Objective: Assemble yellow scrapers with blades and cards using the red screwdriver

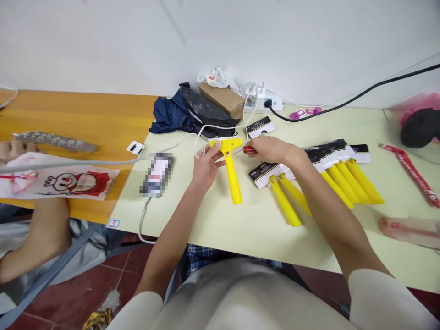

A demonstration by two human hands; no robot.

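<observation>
In the head view my left hand (208, 164) grips a yellow scraper (234, 176) by the corner of its wide head, with the handle pointing down toward me. My right hand (267, 149) is closed at the right of the scraper's head, around a small red-and-black object (250, 150) mostly hidden by the fingers. A black-and-white header card (261, 127) lies just beyond that hand. Below my right wrist lie yellow scrapers (284, 201) with black-and-white cards, and several more carded scrapers (343, 181) are fanned out to the right of my forearm.
A phone (157, 175) on a white cable lies left. Behind are a navy umbrella-like bundle (172, 110), a cardboard box (222, 98) and a power strip (273, 101). At right lie a red wrapper strip (410, 174) and a bottle (409, 231). Another person's arm (51, 224) is at far left.
</observation>
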